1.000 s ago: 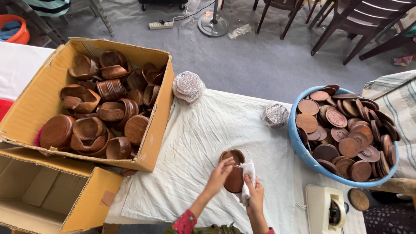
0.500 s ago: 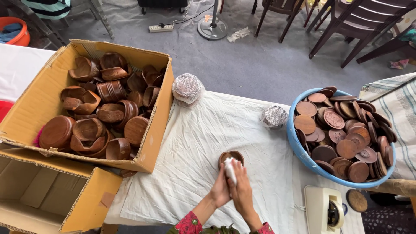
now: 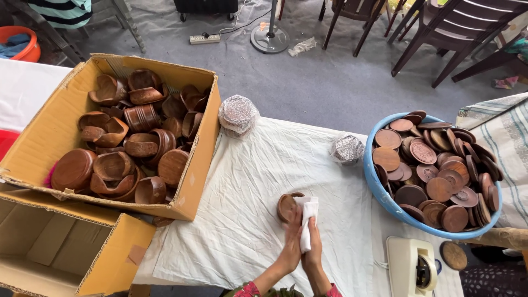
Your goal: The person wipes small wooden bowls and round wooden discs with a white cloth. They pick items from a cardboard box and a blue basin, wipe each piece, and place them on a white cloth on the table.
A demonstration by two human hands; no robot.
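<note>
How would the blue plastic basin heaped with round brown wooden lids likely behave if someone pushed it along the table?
The blue plastic basin is heaped with round wooden lids, so probably heavy, sliding reluctantly. Its base is wide, so tipping seems unlikely. Loosely stacked top lids might shift or spill.

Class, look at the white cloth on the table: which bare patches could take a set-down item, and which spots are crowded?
Bare white cloth lies between the cardboard box and the blue tub of wooden discs, and left of the hands. It is crowded around the held wooden bowl, the two wrapped bundles, and the tape dispenser.
</note>
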